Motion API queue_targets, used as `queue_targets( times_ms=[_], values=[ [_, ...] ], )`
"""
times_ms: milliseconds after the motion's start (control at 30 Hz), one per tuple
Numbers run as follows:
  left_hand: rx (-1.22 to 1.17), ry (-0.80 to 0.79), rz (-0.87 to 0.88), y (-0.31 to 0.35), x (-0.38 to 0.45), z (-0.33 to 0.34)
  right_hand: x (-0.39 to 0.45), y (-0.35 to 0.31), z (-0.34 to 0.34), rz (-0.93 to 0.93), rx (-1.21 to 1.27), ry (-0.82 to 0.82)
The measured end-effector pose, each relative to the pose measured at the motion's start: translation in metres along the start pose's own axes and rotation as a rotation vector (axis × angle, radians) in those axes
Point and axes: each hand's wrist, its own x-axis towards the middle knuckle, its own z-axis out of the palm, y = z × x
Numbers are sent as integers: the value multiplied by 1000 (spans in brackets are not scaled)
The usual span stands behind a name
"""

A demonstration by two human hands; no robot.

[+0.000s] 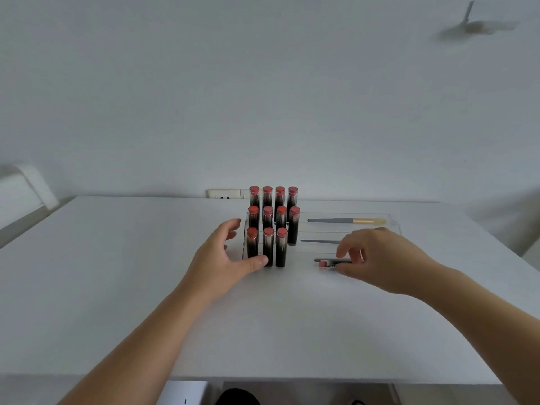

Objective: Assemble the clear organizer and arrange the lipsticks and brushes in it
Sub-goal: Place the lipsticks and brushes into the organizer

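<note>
The white tabletop (117,287) carries everything, and the clear organizer (391,222) sits toward its far middle, its walls so faint that only the edges show. In its stepped left part stand eleven lipsticks (268,249) upright in three rows, four at the back, four in the middle and three in front; the front right slot looks empty. Its flat right part holds a long brush (344,221) with a gold band lying sideways, and a thinner brush (320,241) lies just in front of that.

The left hand (225,258) is spread open, its thumb touching the base of the front row, seemingly bracing the organizer. The right hand (377,255) pinches a last lipstick (328,263) that lies flat near the front right, beside a dark thin handle I cannot identify.

The risks, as I judge them: swinging the lipstick toward the empty slot could clip the tall neighbours and topple a row, since they stand close together. The left thumb, if it pushes, could slide the light organizer back. The unseen clear rim could catch the lipstick as it comes over, and the thin brush beside it could be dragged along
</note>
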Motion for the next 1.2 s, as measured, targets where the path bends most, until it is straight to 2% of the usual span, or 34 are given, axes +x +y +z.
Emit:
queue_targets(
  times_ms=[67,333,833,1000,1200],
  values=[
    [-20,-30,-9,1,1,0,4,-2,0,-26,-5,-5],
    [-45,-102,-19,3,0,-1,22,-8,-3,-121,-108,-217],
    [-37,-117,-22,1,-1,0,36,-14,-2,-169,-142,-211],
    [-23,-107,-32,0,0,1,36,-19,-7,-236,-183,-312],
    [-10,-105,-17,0,0,1,38,-15,-6,-285,-334,-236]
  ],
)
